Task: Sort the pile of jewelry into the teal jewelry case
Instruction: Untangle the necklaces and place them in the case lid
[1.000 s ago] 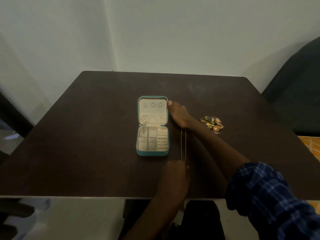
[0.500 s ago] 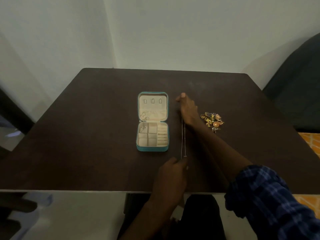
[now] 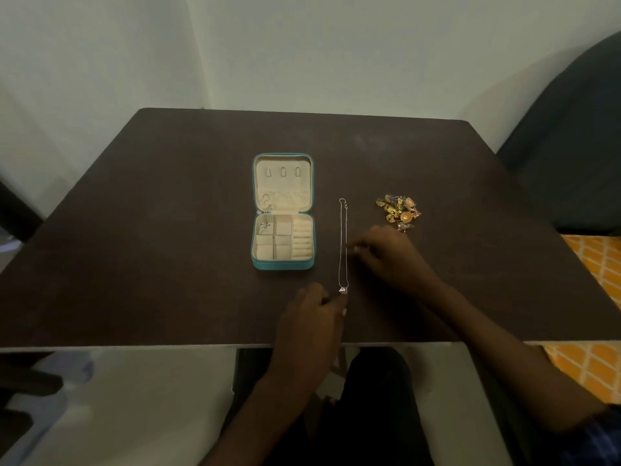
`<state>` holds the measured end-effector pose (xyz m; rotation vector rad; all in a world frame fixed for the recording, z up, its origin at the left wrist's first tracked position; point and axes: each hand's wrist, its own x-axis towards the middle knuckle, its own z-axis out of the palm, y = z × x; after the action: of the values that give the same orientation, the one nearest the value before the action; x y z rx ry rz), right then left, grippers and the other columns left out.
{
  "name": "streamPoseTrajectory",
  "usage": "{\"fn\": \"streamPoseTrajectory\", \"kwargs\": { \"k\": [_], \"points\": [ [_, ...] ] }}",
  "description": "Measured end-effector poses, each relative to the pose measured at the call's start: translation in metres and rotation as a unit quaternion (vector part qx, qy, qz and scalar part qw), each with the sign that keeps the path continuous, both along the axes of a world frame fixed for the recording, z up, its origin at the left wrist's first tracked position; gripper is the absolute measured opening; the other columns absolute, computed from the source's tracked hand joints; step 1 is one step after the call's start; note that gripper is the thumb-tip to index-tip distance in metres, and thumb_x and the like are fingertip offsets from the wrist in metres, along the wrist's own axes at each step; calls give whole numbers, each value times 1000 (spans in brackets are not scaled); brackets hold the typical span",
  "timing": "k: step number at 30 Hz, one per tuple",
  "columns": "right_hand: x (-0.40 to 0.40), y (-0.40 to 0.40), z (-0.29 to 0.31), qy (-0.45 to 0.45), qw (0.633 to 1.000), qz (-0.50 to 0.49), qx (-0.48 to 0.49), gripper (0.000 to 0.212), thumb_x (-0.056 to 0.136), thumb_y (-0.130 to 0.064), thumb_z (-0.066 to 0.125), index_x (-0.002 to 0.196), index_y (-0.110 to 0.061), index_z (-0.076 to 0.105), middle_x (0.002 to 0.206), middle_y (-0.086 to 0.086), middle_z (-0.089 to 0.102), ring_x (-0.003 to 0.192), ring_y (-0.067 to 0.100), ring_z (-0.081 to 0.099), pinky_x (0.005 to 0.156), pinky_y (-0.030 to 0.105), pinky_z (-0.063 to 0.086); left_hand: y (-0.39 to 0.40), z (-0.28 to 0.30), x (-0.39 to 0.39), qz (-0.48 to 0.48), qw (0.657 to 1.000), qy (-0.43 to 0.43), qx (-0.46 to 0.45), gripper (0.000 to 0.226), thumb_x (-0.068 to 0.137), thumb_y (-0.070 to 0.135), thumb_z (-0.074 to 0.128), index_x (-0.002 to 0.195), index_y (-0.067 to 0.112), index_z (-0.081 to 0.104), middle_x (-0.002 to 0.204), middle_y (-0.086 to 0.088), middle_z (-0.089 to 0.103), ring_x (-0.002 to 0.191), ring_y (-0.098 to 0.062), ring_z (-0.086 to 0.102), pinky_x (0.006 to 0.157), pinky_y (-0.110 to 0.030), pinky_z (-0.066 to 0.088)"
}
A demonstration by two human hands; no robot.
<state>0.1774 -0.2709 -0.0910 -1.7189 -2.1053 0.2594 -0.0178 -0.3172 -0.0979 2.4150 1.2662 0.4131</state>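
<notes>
1. A thin silver necklace [image 3: 342, 243] lies stretched out on the dark table [image 3: 168, 230], its long axis running straight away from the person. The clasp end points to the far edge and the small pendant [image 3: 342, 290] sits at the near end.
2. The chain lies between the teal jewelry case [image 3: 283, 211] on its left and the pile of jewelry [image 3: 400, 211] on its right, apart from both.
3. The left hand [image 3: 311, 319] rests at the near end, fingers curled, fingertips right at the pendant; whether they pinch it I cannot tell.
4. The right hand [image 3: 389, 253] sits just right of the chain's middle, fingers bent with their tips at the chain; an actual grip is not clear.
5. The case lies open and flat, lid away from the person, with cream lining. Another silver chain drapes from the lid pocket into the far-left compartment.
6. The gold-coloured pile lies just beyond the right hand.
</notes>
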Motion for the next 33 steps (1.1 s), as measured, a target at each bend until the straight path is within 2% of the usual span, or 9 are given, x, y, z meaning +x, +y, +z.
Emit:
{"fn": "streamPoseTrajectory", "kwargs": {
  "k": [2,4,8,15,19,22,26,30,33],
  "points": [
    [0,-1,-2,-32,999,8,-4,24,92,-15,52,112,-14,64,95,8,59,83,14,45,68,21,33,-2,1,2,10,1000,-15,17,35,96,29,44,131,25,50,107,-2,50,97,-14,45,74,-23,34],
    [-2,0,-2,-50,999,8,-2,29,91,-13,50,117,-17,62,98,8,58,86,17,45,70,27,36,-4,2,3,17,999,-26,12,39,97,30,40,136,26,44,112,-2,49,99,-13,43,76,-22,31],
    [-6,1,-3,-63,998,12,4,33,89,-9,51,119,-18,63,96,9,56,87,20,45,69,28,34,-2,2,5,20,1000,-3,11,44,99,33,35,142,28,29,117,-2,45,102,-13,40,78,-21,30],
    [-4,-2,-6,-90,996,13,9,35,89,-12,52,122,-20,60,96,8,54,84,14,39,67,26,32,-1,-1,5,11,1000,18,4,41,98,33,37,139,24,37,115,-2,43,100,-12,39,80,-23,35],
    [-6,-2,-8,-82,996,8,28,31,88,-15,56,118,-19,63,91,7,55,82,18,45,64,27,33,1,-1,5,22,1000,1,4,40,97,35,39,136,23,42,117,-2,46,104,-13,41,82,-22,33],
    [-6,-2,-9,-76,996,5,36,29,88,-16,58,116,-18,65,90,7,56,82,19,47,64,28,35,7,0,10,43,998,-34,-11,32,96,33,45,123,19,54,118,-2,50,106,-13,44,87,-23,35],
    [-6,-1,-7,-67,998,-2,17,27,90,-18,54,115,-17,65,93,5,57,84,15,46,68,28,39,16,-2,13,68,996,-55,5,23,95,29,46,110,17,59,111,-2,55,98,-12,48,82,-22,37],
    [-6,20,6,8,996,-92,0,24,94,-19,50,107,-7,67,94,9,66,82,20,55,72,32,45,17,-5,14,82,994,-72,-5,19,95,29,47,106,19,58,107,1,54,91,-6,44,79,-20,37],
    [-1,49,9,45,985,-165,-4,27,93,-23,52,96,-3,70,87,16,70,74,24,60,68,33,47,18,-5,15,84,994,-75,-19,18,94,29,47,105,19,58,106,1,54,91,-6,44,81,-22,40]
  ]
}}
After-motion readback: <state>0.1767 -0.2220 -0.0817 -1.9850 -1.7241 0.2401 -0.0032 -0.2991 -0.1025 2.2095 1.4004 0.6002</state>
